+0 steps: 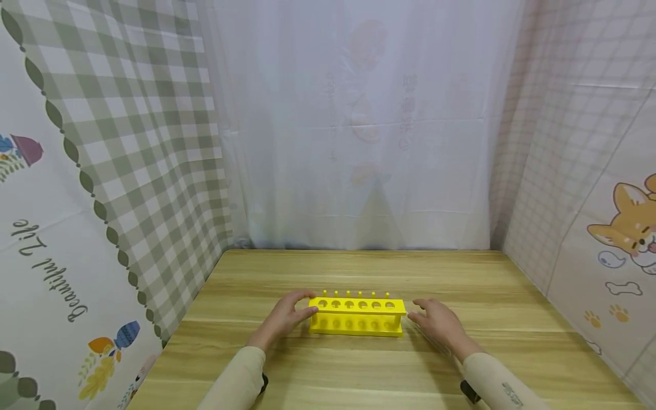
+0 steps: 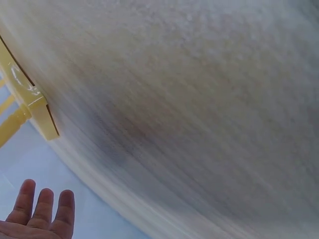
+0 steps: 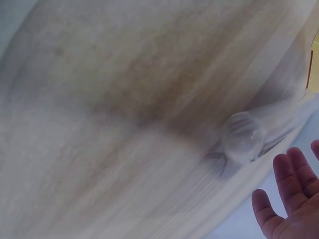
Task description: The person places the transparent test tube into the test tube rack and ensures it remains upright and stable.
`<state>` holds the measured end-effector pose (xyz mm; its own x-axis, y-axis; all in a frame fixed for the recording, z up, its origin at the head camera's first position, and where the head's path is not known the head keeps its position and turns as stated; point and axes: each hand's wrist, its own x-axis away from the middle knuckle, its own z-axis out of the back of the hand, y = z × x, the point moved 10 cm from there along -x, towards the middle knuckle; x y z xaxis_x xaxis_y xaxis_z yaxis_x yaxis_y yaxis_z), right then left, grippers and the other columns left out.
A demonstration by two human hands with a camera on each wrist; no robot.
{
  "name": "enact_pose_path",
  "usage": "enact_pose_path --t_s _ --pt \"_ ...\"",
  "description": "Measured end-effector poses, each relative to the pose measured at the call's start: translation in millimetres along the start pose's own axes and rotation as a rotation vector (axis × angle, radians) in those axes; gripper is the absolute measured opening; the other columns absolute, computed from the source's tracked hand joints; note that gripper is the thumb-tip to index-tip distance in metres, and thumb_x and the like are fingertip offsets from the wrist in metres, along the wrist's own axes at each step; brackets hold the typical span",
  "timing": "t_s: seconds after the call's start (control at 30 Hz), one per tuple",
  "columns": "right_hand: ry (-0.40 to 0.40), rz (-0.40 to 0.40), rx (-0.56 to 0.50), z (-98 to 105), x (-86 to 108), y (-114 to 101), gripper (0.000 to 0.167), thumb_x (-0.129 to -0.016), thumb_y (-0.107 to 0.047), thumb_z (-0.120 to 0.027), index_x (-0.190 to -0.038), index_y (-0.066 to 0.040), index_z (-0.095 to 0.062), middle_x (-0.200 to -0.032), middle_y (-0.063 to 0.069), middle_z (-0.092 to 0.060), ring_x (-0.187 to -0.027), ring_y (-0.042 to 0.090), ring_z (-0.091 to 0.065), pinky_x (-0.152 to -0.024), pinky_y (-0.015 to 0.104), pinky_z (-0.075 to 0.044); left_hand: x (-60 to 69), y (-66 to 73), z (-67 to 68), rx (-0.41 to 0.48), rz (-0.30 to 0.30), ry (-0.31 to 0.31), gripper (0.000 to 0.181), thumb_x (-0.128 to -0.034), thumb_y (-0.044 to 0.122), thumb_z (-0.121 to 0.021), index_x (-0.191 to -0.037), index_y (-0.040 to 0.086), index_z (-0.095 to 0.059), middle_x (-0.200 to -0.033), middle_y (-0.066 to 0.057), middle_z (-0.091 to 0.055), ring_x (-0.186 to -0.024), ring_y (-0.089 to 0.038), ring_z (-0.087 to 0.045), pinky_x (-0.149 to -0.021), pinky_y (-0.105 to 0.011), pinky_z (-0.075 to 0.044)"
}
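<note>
A yellow test tube rack (image 1: 356,323) stands upright on the table, with one row of round holes in its top and several pegs behind. My left hand (image 1: 287,313) holds the rack's left end, thumb at the front and a finger at the back edge. Its other fingers (image 2: 44,206) stretch out in the left wrist view. Beside the right end is my right hand (image 1: 439,322), fingers extended and apart from the rack. A clear tube (image 3: 244,137) lies on the table under this hand; the head view mostly hides it.
The wooden table (image 1: 359,376) carries the rack near its middle. A white curtain (image 1: 353,142) hangs behind the far edge. Checked cloth (image 1: 148,125) closes off the left side, and a printed cloth (image 1: 579,199) the right.
</note>
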<state>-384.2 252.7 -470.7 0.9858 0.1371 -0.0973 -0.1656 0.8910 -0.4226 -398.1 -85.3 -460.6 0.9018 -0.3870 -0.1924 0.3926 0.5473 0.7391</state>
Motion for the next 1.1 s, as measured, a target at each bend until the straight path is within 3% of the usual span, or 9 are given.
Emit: enact_pose_path --t_s 0.57,0.83,1.1 --pt "-0.015 0.02 0.07 -8 -4.7 -3 0.035 -0.09 -0.018 -0.07 -0.117 0.004 -0.068 -0.106 0.019 -0.068 -0.102 0.039 -0.063 -0.086 0.059 -0.049 2.9 -6.2 -2.3 0.044 0.067 -0.001 0.041 -0.0976 0.038 -0.064 -0.13 0.012 -0.062 -0.14 -0.017 -0.053 -0.131 -0.04 -0.045 -0.104 -0.059 -0.038" --pt "-0.008 0.001 0.137 -2 -3.2 1 0.026 -0.086 -0.011 -0.068 -0.109 -0.001 -0.072 -0.095 0.01 -0.071 -0.084 0.027 -0.065 -0.07 0.052 -0.052 3.8 -5.2 -2.5 0.046 0.072 0.001 0.041 -0.0977 0.039 -0.064 -0.13 0.013 -0.061 -0.14 -0.017 -0.053 -0.131 -0.04 -0.046 -0.103 -0.059 -0.039" --pt "-0.022 -0.072 0.169 8 0.7 20 0.025 -0.087 -0.007 -0.064 -0.109 0.002 -0.07 -0.108 0.022 -0.069 -0.096 0.041 -0.065 -0.074 0.057 -0.051 4.3 -5.3 -2.2 0.043 0.075 0.001 0.041 -0.0978 0.038 -0.064 -0.13 0.013 -0.061 -0.14 -0.018 -0.053 -0.13 -0.041 -0.046 -0.103 -0.059 -0.04"
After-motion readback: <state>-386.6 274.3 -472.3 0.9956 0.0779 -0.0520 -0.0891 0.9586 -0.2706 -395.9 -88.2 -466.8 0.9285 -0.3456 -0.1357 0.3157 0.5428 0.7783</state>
